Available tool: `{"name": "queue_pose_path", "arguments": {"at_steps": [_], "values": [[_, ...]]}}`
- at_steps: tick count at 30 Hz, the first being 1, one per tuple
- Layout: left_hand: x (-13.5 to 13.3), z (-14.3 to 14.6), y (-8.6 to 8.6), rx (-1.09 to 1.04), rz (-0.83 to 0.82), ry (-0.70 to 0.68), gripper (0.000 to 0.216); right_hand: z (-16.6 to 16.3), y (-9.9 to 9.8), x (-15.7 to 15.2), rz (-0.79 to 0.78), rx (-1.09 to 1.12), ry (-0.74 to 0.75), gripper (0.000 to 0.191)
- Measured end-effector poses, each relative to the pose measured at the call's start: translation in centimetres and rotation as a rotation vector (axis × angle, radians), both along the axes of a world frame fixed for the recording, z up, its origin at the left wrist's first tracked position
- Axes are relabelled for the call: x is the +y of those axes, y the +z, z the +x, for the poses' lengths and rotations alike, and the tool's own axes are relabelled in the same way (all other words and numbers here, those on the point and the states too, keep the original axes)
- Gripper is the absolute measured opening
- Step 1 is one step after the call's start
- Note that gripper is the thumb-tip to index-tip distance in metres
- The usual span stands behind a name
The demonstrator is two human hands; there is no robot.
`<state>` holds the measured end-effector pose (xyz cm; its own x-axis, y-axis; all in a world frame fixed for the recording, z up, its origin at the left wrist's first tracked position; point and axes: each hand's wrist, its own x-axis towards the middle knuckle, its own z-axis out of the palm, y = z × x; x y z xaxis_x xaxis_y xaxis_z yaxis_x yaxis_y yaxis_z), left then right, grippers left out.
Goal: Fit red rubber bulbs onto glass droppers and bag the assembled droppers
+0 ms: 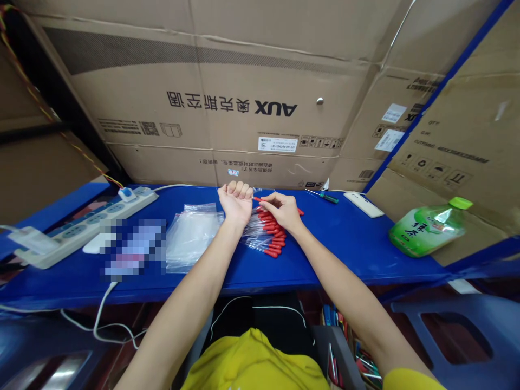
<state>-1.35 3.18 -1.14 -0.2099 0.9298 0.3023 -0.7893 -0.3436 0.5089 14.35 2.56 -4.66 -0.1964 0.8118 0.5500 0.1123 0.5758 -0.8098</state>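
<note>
- Head view: our left hand (236,201) is fisted, likely gripping a clear bag; our right hand (284,210) pinches a red-capped tube (260,200) between them.
- Beneath lies a row of red-capped tubes (270,235) on the blue table (345,244).
- Clear bags (190,235) lie left; a green bottle (426,227) lies right.

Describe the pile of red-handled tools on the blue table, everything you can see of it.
The pile of red-handled tools lies on the blue table in a slanted row, each slim with a red handle and seemingly a clear bag around it. The right hand rests on its top edge, pinching one; the left hand is fisted beside it.
</note>
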Motion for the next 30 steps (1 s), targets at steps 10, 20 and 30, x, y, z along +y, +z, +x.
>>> {"name": "queue_pose_path", "arguments": {"at_steps": [10,20,30], "values": [[-0.12,0.38,-0.04,-0.005,-0.008,-0.023,0.046,0.09,0.25,-0.19,-0.017,-0.022,-0.03,0.036],[-0.45,0.64,0.39,-0.311,-0.042,-0.192,0.044,0.07,0.25,-0.17,0.042,0.018,-0.012,0.028],[-0.48,0.71,0.39,-0.362,-0.051,-0.214,0.043,-0.04,0.43,-0.42,0.068,0.005,-0.026,0.025]]}}
